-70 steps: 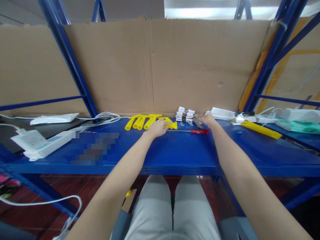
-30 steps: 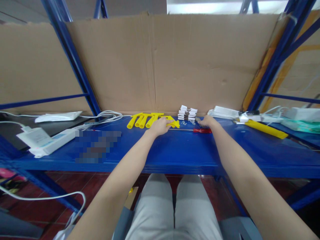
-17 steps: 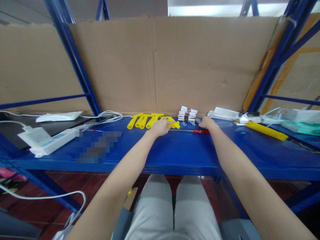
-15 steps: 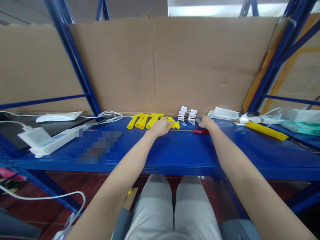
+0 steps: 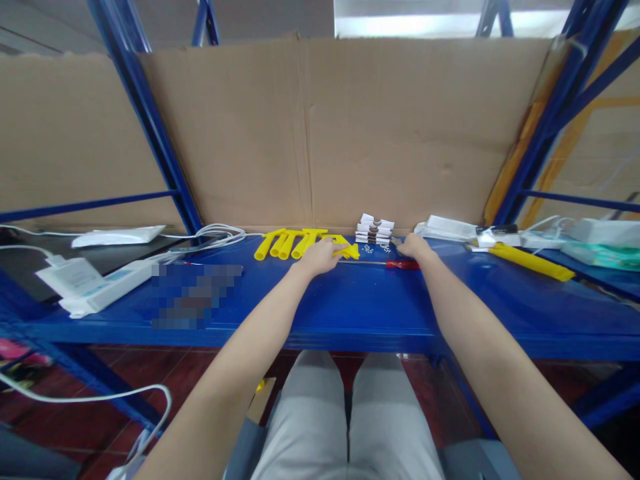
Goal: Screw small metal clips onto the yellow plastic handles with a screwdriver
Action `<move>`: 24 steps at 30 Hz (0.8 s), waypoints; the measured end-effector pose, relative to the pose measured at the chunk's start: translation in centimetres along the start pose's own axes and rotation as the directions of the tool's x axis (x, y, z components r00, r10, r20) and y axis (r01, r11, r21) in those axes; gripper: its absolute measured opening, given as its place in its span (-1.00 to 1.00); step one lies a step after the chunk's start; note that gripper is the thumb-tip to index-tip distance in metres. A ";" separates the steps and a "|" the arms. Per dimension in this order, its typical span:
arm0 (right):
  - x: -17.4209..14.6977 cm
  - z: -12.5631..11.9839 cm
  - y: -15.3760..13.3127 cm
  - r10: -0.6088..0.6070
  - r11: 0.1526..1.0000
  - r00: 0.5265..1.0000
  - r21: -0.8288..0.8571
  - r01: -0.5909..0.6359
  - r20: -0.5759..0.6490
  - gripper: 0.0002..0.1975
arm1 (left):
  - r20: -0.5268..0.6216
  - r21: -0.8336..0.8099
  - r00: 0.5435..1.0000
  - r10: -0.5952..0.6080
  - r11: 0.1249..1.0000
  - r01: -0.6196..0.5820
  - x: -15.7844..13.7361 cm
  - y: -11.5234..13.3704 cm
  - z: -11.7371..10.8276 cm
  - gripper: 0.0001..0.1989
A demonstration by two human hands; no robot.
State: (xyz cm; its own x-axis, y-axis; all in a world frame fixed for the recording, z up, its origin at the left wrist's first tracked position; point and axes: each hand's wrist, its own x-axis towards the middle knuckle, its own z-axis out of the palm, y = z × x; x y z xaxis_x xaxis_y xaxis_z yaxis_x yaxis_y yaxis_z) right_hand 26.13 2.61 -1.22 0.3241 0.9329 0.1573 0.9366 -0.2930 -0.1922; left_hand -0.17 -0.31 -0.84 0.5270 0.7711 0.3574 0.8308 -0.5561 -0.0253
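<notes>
On the blue shelf, my left hand (image 5: 321,257) is closed on a yellow plastic part (image 5: 353,251), its fingers covering some of it. Left of that hand lies a row of several yellow T-shaped tubes (image 5: 285,244). My right hand (image 5: 415,246) is curled at a small grey metallic thing (image 5: 396,242), mostly hidden by the fingers. Between the hands stands a stack of white pieces with curved notches (image 5: 375,229), small silvery screws (image 5: 369,249) scattered before it. A screwdriver with a red handle (image 5: 402,265) lies just in front, its shaft pointing left.
A white power strip (image 5: 110,288) with a plugged-in adapter and cables sits at the left, beside a blurred-out patch. At the right are white packages (image 5: 450,228) and a yellow-wrapped long piece (image 5: 533,261). Cardboard (image 5: 390,133) closes off the back between blue posts.
Both hands stay in nearly the same place, and the things on the shelf have not moved. The view shifts very slightly.
</notes>
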 end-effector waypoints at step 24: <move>-0.1 -0.2 0.0 0.054 0.996 0.993 0.070 -0.047 -0.103 -0.53 | -0.021 0.022 1.000 0.016 1.000 -0.015 0.1 -0.4 0.4 -0.58</move>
State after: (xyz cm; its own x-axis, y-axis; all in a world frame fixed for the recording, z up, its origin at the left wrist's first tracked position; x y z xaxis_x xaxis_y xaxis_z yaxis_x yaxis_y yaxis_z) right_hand 26.11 2.51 -1.08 0.3863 0.8891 0.2455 0.9087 -0.3212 -0.2667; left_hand -0.32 0.14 -1.19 0.5362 0.7556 0.3762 0.8262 -0.5610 -0.0509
